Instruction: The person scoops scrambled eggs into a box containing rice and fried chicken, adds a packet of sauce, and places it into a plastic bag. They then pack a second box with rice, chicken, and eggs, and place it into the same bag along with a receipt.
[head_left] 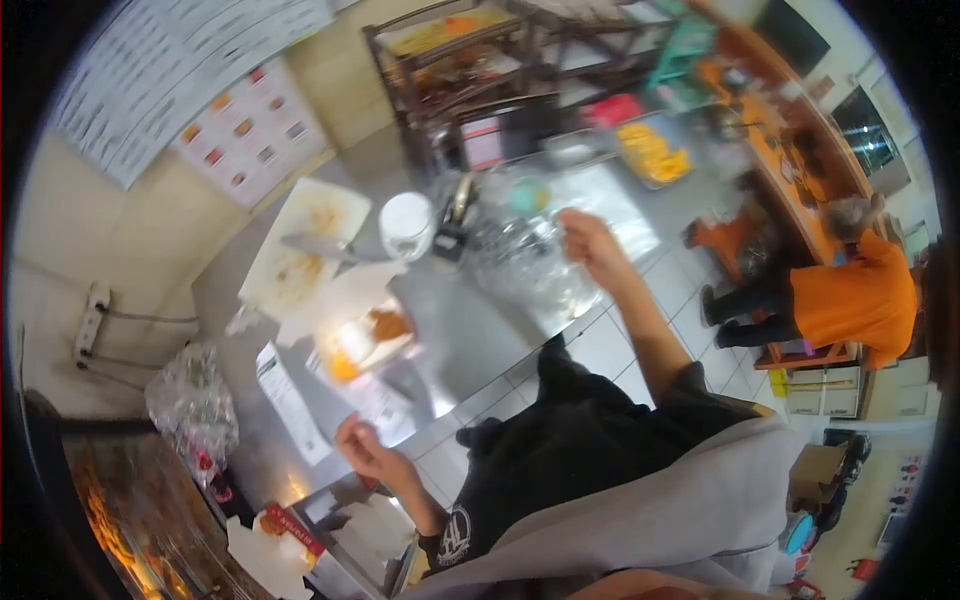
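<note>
My left hand (372,457) is over the near edge of the steel table, close to a paper slip, with loosely bent fingers and nothing visible in them. An open paper food box (322,334) lies just beyond it, with white rice (356,341), a brown fried piece (388,323) and something yellow-orange inside. My right hand (592,245) is raised at the edge of a heap of clear plastic bags (525,255), its fingers curled together. Whether a bit of plastic is pinched there cannot be made out. A long printed receipt (292,402) lies left of the box.
A knife (318,246) rests on a stained cutting board (268,280), beside a white tub (406,226). A tray of yellow food (655,157) stands at the far right. Another open food box (270,552) is at lower left, near a glowing heated cabinet. A person in orange (850,295) works behind.
</note>
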